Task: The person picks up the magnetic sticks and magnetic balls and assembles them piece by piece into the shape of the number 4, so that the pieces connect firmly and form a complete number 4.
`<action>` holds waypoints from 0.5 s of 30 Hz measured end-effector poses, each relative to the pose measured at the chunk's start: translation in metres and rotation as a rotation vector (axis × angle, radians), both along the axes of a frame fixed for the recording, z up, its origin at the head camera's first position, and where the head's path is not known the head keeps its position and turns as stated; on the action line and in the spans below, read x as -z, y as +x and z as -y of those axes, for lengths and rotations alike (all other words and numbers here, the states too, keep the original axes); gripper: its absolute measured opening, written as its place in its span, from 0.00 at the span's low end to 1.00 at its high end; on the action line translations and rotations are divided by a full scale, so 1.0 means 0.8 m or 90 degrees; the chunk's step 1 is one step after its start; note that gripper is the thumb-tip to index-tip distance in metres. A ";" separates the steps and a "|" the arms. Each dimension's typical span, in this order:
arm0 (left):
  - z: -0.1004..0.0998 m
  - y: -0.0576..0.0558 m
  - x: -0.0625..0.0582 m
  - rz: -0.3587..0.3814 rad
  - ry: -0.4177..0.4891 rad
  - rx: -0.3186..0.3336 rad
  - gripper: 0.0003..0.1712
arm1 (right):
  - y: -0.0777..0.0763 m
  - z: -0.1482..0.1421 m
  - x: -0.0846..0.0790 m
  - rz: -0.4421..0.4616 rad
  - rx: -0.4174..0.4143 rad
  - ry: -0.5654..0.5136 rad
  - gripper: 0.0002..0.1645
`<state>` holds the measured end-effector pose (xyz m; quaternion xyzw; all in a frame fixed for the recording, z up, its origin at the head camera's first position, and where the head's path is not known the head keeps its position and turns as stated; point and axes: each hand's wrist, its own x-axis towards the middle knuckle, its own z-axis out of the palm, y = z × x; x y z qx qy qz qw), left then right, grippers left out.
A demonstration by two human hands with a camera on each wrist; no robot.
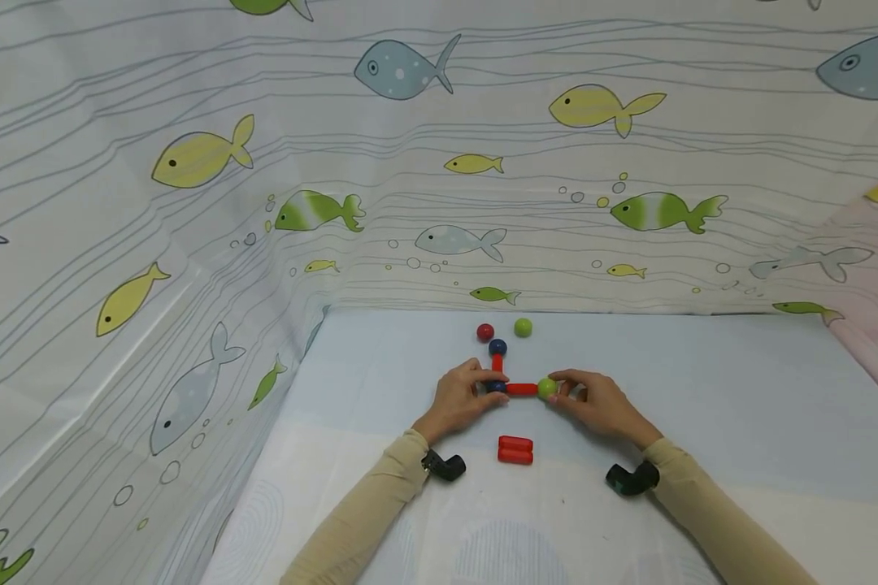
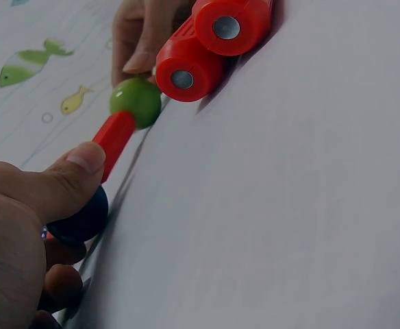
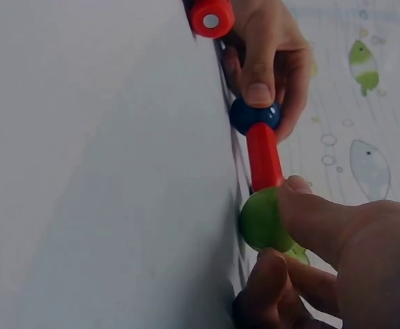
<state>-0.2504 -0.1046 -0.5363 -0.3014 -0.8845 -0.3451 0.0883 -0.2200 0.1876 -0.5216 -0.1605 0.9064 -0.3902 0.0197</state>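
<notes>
My left hand (image 1: 462, 398) pinches a dark blue ball (image 1: 497, 387) between thumb and fingers, its thumb reaching the red magnetic rod beside it in the left wrist view. This red rod (image 1: 523, 389) runs right from the blue ball to a green ball (image 1: 547, 387). My right hand (image 1: 596, 404) grips that green ball with thumb and fingertips, clearest in the right wrist view (image 3: 263, 221). A second red rod (image 1: 497, 363) extends away from the held blue ball to another dark blue ball (image 1: 497, 347), so the pieces form an L.
Two loose red rods (image 1: 515, 450) lie side by side nearer the body, metal discs at their ends. Beyond the L sit a red ball (image 1: 485, 331) and another green ball (image 1: 523, 327). A fish-printed sheet (image 1: 410, 179) rises behind and left of the pale table surface (image 1: 739, 390).
</notes>
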 end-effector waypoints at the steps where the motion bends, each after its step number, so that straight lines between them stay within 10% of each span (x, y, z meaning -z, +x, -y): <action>1: 0.000 0.000 0.000 0.000 0.001 0.001 0.19 | 0.000 -0.001 -0.003 0.000 0.003 -0.006 0.23; 9: -0.002 -0.001 0.001 0.008 -0.009 -0.006 0.19 | 0.010 0.010 -0.018 -0.027 0.054 -0.058 0.20; 15: -0.002 0.000 0.000 -0.008 -0.004 -0.008 0.18 | 0.030 0.038 -0.021 -0.059 -0.093 -0.069 0.07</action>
